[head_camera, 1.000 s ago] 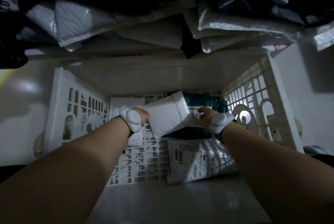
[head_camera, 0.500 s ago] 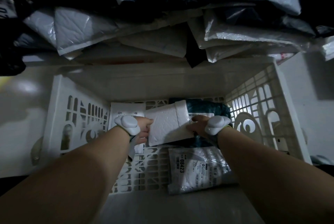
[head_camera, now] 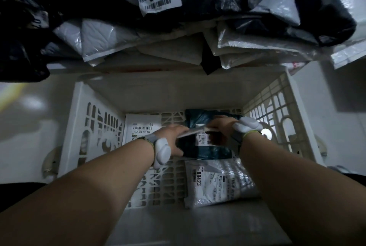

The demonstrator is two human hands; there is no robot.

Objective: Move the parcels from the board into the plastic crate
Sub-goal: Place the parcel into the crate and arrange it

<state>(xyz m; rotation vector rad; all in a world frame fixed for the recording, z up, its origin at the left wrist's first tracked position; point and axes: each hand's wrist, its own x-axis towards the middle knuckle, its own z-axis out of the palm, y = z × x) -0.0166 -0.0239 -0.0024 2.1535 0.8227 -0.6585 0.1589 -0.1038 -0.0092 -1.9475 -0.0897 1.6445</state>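
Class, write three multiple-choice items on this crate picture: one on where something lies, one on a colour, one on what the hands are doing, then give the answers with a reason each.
1. Where does the parcel marked 08423 lie?
A. on the pile above the crate
B. on the crate floor, near right
C. outside the crate

2. What colour is the crate?
A. white
B. red
C. black

3. What are the two hands doing?
A. hanging idle
B. gripping the crate rim
C. holding one flat parcel between them

Answers:
1 B: the parcel marked 08423 rests on the grid floor of the crate.
2 A: its walls are white.
3 C: the left hand and right hand each grip an end of the flat parcel, seen edge-on.
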